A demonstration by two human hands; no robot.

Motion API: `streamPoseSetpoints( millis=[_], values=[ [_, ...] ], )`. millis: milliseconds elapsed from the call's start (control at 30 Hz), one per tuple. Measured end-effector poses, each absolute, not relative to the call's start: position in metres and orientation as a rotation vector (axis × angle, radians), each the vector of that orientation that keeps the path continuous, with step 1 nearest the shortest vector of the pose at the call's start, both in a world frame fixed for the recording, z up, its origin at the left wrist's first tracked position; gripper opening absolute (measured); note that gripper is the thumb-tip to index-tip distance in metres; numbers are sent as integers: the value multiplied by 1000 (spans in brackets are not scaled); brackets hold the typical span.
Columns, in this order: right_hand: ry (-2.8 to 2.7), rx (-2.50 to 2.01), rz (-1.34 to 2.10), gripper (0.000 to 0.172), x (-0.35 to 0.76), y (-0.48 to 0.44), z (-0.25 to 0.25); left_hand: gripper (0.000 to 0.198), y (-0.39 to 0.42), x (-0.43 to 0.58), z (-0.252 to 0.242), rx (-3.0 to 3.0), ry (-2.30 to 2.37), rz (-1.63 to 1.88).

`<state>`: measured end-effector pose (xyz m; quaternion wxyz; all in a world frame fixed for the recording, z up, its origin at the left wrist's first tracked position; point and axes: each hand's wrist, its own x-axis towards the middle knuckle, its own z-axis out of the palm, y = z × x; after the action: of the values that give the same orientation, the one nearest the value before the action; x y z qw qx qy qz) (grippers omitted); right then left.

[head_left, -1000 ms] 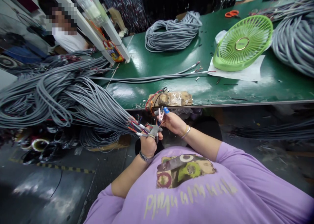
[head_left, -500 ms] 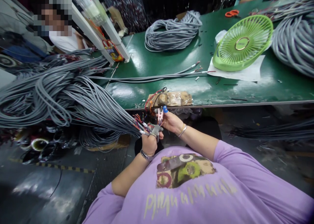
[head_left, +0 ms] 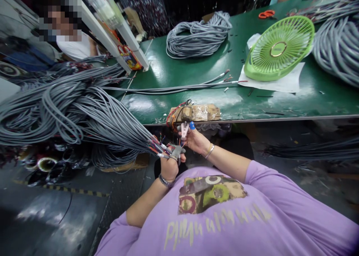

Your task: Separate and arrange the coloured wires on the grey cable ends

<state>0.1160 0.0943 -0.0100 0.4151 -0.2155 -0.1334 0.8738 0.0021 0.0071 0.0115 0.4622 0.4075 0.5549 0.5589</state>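
Note:
My left hand [head_left: 170,164], with grey coverings on some fingers, is closed round the stripped end of a grey cable, whose thin coloured wires [head_left: 181,143] fan out. My right hand [head_left: 196,141], a blue cover on one fingertip, pinches a small pale pink clip-like piece [head_left: 184,130] just above those wires. Behind it, at the table edge, lies a taped wooden block [head_left: 200,113] with red and black leads. A thick bundle of grey cables [head_left: 120,117] reaches my left hand from the left, its coloured wire ends beside my fingers.
On the green table [head_left: 157,106] are a coiled cable bundle [head_left: 198,37], a green fan [head_left: 277,50] on white paper, orange scissors [head_left: 266,14] and loose cables [head_left: 174,88]. A white post [head_left: 123,35] stands at the left. A person in white [head_left: 71,43] is beyond it.
My right hand and the pink piece have shifted slightly away from my left hand. My left hand has moved a little left and down, and the coloured wires between the hands show more.

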Motion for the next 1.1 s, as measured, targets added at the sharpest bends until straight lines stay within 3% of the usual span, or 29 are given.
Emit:
streamPoseSetpoints(
  millis=[133,400,633,867,1100],
  values=[
    [-448,-554,2239,50,121,94,-9,24,3,0,14,1010,1326,1431],
    [-556,-604,2159,35,126,92,3,25,9,5,19,978,1323,1466],
    [-796,-856,1617,49,121,91,-6,25,15,8,18,946,1342,1462],
    [-568,-663,2055,50,116,96,-4,27,17,12,12,964,1385,1453],
    [-367,-641,2060,42,111,100,-6,28,17,13,13,964,1388,1451]
  ],
)
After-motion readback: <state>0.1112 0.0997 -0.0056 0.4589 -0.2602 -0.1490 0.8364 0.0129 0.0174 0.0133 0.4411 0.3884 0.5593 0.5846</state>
